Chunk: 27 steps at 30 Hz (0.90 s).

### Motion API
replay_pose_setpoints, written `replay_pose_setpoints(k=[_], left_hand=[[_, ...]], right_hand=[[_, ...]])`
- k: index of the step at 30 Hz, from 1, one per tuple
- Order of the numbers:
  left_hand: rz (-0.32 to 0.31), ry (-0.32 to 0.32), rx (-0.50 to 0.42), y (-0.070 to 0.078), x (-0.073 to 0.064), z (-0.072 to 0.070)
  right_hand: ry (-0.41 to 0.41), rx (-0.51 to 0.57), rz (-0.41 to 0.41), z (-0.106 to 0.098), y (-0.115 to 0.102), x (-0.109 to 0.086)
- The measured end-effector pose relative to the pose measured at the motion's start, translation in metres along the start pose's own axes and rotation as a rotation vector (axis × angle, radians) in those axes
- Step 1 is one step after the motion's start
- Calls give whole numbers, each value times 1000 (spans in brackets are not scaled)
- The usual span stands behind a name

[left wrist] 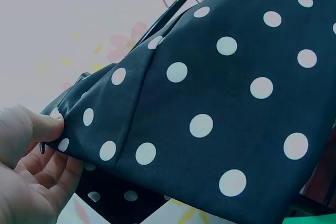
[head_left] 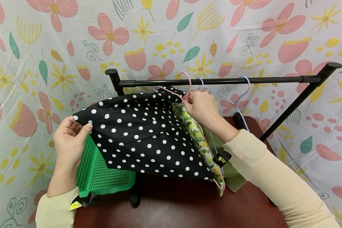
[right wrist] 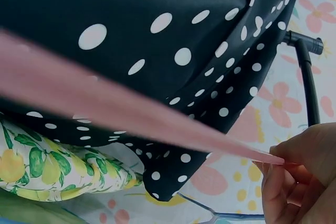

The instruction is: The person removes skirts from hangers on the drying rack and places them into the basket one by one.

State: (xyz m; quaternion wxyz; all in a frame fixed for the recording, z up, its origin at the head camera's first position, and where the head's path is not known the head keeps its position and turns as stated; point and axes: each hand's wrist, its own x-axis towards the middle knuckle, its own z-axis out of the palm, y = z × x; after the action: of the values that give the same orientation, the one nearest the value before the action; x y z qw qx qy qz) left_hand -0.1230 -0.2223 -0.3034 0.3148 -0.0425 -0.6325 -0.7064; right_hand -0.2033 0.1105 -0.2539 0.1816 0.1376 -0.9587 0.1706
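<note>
A black cloth garment with white polka dots (head_left: pixel 148 136) spreads between my two hands. My left hand (head_left: pixel 69 139) pinches its left corner between thumb and fingers; the left wrist view shows the thumb (left wrist: pixel 50 125) on top of the cloth. With my right hand (head_left: pixel 202 106) I grip a pink hanger (head_left: pixel 188 77) just below its hook, which overlaps the black rail (head_left: pixel 165 83). One arm of the pink hanger runs close across the right wrist view, in front of the dotted cloth. Behind the dotted garment hangs a lemon-print garment (head_left: pixel 198 136).
Blue hangers (head_left: pixel 246 84) hang on the rail to the right, with a green garment (head_left: pixel 236 174) beside the lemon print. A green perforated basket (head_left: pixel 111 180) stands at left on the dark red table (head_left: pixel 174 205). A floral curtain (head_left: pixel 148 38) forms the backdrop.
</note>
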Motion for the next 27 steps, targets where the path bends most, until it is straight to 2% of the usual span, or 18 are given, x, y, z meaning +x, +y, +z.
replay_pose_setpoints(k=[4, 9, 18, 23, 27], left_hand=[[-7, 15, 28, 1, 2, -1], [14, 20, 42, 0, 4, -3], [49, 42, -8, -1, 10, -4], [64, 74, -41, -1, 13, -6], [64, 96, -30, -2, 16, -8]], right_hand=[[10, 1, -7, 0, 0, -1], [20, 5, -7, 0, 1, -1], [11, 8, -9, 0, 1, -2], [4, 28, -51, -1, -4, -7], [14, 31, -73, -2, -8, -7]])
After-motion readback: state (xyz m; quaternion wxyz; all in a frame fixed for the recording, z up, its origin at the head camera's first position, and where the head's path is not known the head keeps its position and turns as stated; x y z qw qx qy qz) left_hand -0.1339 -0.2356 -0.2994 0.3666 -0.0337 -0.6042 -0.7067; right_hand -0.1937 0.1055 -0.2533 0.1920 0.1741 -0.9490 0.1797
